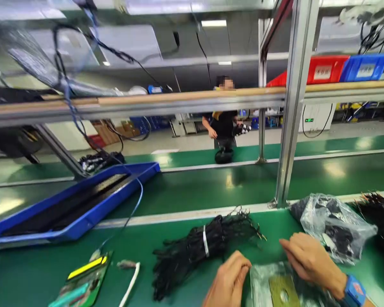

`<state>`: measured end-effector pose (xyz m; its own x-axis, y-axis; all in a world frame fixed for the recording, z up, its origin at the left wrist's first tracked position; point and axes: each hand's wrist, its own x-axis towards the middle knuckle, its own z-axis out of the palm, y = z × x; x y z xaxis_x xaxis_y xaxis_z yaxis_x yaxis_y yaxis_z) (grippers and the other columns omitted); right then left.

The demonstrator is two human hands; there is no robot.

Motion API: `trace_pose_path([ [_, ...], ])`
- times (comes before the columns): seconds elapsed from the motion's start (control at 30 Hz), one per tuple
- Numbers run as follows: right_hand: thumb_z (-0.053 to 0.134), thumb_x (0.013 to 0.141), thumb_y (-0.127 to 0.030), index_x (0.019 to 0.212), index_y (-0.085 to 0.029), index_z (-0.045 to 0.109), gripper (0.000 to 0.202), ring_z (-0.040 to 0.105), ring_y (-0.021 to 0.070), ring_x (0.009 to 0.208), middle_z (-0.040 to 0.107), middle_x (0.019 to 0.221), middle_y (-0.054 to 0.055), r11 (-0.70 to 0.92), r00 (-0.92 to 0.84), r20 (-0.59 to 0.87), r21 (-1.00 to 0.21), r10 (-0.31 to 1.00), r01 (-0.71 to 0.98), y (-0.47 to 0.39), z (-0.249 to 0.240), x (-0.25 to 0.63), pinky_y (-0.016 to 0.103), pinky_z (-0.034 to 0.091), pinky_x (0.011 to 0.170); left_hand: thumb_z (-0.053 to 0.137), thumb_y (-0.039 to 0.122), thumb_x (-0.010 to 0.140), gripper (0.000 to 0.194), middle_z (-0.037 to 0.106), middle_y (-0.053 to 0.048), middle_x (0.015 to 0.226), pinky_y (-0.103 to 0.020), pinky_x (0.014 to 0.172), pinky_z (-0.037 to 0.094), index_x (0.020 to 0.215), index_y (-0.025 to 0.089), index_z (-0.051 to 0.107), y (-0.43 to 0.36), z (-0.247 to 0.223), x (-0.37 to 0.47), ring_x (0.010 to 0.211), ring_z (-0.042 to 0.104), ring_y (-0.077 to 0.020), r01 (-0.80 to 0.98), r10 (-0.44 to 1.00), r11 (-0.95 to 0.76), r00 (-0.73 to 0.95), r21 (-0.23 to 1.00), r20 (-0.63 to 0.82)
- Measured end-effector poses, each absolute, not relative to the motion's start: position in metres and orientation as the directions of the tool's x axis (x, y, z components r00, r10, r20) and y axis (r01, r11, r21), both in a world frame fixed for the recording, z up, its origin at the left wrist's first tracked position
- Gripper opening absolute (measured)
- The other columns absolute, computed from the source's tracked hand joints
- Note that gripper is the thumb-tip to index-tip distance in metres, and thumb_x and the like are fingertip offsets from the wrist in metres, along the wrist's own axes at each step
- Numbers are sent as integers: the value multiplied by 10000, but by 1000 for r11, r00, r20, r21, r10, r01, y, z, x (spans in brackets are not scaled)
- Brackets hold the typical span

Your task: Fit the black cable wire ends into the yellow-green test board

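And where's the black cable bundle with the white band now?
In the head view, the black cable bundle lies on the green bench at lower middle, between the white cable on its left and the left hand at its lower right.

The left hand (229,279) and right hand (315,259) are at some clear plastic (260,279) on the bench (137,241), near 1 tied wire bundle (190,249).

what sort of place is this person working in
Most likely an electronics or wiring assembly workshop: a tied bundle of black wires and what looks like a circuit board lie on a green worktop, with a labelled red bin racked above.
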<state>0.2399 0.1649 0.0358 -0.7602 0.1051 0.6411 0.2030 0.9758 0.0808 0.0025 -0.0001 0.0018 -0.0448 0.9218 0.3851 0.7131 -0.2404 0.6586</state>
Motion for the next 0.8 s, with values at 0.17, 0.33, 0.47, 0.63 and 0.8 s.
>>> trace_pose_path([
  [0.17,354,1076,-134,1109,-118,651,300,532,197,627,619,718,45,976,-794,594,71,125,206,167,46,246,336,364,576,423,285,1043,348,685,-66,853,-262,696,471,1088,201,758,-2,14,10,783,640,-175,655,942,-216,-54,724,330],
  [0.33,340,1111,-203,1019,-146,667,344,520,182,608,612,712,38,973,-833,527,45,171,228,162,51,246,323,344,595,529,306,977,283,763,2,834,-264,779,490,1197,246,696,-6,16,17,774,688,-174,618,986,-2,-129,786,104],
  [0.47,355,1110,-243,835,-172,651,411,503,162,574,585,655,20,959,-835,504,44,220,279,164,58,250,318,300,579,531,317,962,144,759,36,769,-234,693,476,1001,243,649,-4,12,19,710,692,-160,580,990,-6,-111,815,86],
  [0.63,328,1055,-322,559,-212,454,523,424,136,482,478,524,-5,781,-680,457,-53,573,622,191,71,289,309,264,556,504,322,974,174,692,39,693,-213,572,437,848,237,590,0,7,20,622,648,-144,570,981,-70,-108,819,159],
  [0.8,465,957,-211,523,-208,489,434,472,150,460,501,481,-4,625,-575,330,-60,749,779,230,60,325,298,268,530,489,319,981,206,671,21,723,-212,606,468,831,230,598,0,13,22,646,641,-146,580,974,-93,-115,809,195],
])
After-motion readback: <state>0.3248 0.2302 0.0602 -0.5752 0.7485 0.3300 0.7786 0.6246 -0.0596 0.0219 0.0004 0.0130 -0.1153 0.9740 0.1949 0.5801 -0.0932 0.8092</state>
